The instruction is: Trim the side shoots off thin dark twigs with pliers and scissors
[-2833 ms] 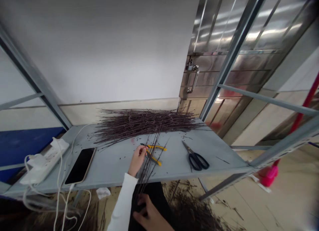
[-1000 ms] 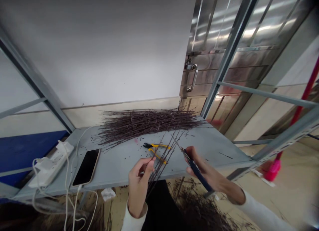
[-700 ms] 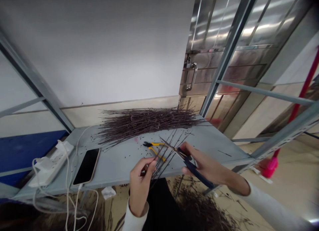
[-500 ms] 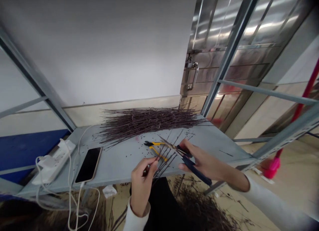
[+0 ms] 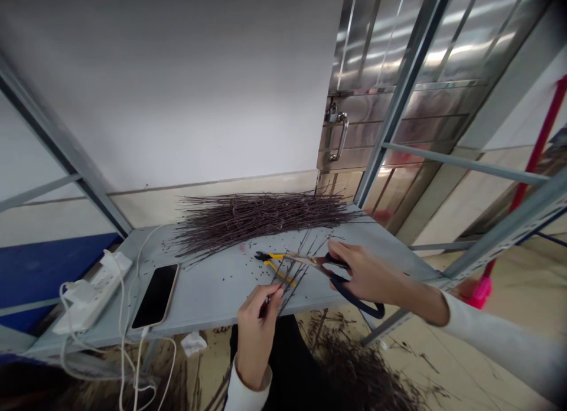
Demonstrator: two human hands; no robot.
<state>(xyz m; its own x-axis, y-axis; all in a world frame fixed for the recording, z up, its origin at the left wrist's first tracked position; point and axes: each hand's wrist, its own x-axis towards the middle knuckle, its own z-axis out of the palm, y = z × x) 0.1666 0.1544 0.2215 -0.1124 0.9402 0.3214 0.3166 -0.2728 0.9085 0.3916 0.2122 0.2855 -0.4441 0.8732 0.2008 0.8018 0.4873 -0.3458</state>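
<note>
My left hand [image 5: 258, 322] pinches a thin dark twig [image 5: 287, 270] between thumb and fingertips, at the shelf's front edge. My right hand [image 5: 365, 272] grips the dark blue handles of a pair of scissors [image 5: 325, 268], whose blades point left across the twigs above my left hand. Whether the blades touch a twig I cannot tell. Beneath them lies a pair of cutting pliers [image 5: 274, 256] with yellow handles and a black head, partly covered by loose twigs. Behind stretches a thick pile of tied dark twigs [image 5: 261, 216].
A phone [image 5: 156, 296] lies on the grey shelf [image 5: 212, 293], cabled beside a white power strip [image 5: 95, 290]. Metal shelf posts [image 5: 398, 104] rise at both sides. Twig scraps [image 5: 354, 369] are heaped on the floor. A steel door [image 5: 367, 121] stands behind.
The scissors have swung from pointing up and left to lying flatter, and their handles have spread wider apart. My left hand still pinches the twig, nearly in place.
</note>
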